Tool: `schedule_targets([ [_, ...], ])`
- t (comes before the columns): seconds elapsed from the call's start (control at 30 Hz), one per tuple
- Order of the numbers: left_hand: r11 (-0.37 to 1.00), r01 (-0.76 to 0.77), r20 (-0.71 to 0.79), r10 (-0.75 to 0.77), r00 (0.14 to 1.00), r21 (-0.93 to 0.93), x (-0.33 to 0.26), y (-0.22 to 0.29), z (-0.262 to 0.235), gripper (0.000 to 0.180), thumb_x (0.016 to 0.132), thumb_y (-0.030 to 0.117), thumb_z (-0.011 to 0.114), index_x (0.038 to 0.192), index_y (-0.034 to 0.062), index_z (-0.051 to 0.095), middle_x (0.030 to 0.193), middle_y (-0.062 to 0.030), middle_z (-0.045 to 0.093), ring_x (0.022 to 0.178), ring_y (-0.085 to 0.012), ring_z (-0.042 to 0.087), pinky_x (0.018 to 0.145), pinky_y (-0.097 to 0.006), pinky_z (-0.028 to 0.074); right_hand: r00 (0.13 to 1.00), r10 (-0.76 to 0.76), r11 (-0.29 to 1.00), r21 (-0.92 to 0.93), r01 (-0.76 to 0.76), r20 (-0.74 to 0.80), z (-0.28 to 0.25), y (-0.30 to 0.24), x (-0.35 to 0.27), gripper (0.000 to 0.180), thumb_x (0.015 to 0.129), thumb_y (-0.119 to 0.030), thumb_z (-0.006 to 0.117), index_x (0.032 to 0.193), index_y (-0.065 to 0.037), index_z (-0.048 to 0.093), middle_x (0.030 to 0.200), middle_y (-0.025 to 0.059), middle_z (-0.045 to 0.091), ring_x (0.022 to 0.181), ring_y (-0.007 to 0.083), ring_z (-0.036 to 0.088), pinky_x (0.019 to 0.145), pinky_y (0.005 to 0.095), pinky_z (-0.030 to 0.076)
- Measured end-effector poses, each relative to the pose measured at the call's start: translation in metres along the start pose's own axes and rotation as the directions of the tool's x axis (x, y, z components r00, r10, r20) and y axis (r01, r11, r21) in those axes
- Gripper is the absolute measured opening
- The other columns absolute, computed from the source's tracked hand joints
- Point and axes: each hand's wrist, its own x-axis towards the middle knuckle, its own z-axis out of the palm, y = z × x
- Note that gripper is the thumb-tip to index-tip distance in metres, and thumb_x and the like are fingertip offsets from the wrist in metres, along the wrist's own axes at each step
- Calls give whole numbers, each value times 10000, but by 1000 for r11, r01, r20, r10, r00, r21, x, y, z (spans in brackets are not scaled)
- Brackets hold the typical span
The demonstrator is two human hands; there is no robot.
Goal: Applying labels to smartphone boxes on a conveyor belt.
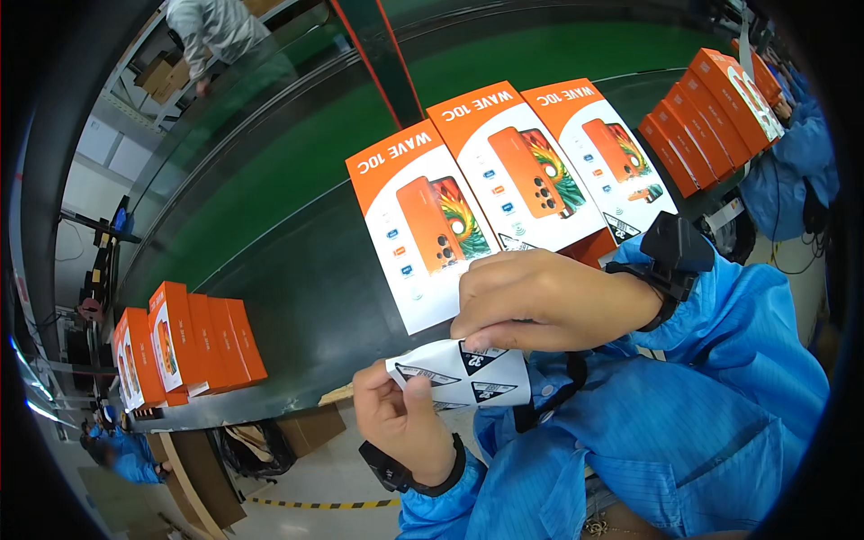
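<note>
Dark conveyor belt, orange phone boxes, label sheet

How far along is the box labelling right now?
Done: the boxes on the belt each show a triangle sticker at one corner. In hand: left hand holds the sticker sheet; right hand pinches its top edge. Left: several stickers remain on the sheet.

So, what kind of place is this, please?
Probably a factory packing line: orange-and-white cardboard phone boxes lie on a long dark conveyor belt, more stand in rows, and workers wear blue smocks.
</note>
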Motion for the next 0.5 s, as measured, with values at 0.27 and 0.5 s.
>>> schedule_targets([
  [0.27,1000,2,-60,-3,998,-9,5,-2,-2,287,771,140,581,962,-51,484,808,-102,561,681,-108,529,628,-209,423,997,-46,998,-40,48,59,1,3,3,144,787,-140,537,831,-5,561,735,104,499,700,243,501,609,324,404],
  [0.5,999,-26,32,25,999,37,6,0,-6,180,803,151,544,856,7,450,735,-47,485,671,-83,473,614,-192,389,989,15,995,99,-31,150,-3,3,5,158,804,-132,514,848,13,559,728,109,503,685,246,503,606,316,405],
])
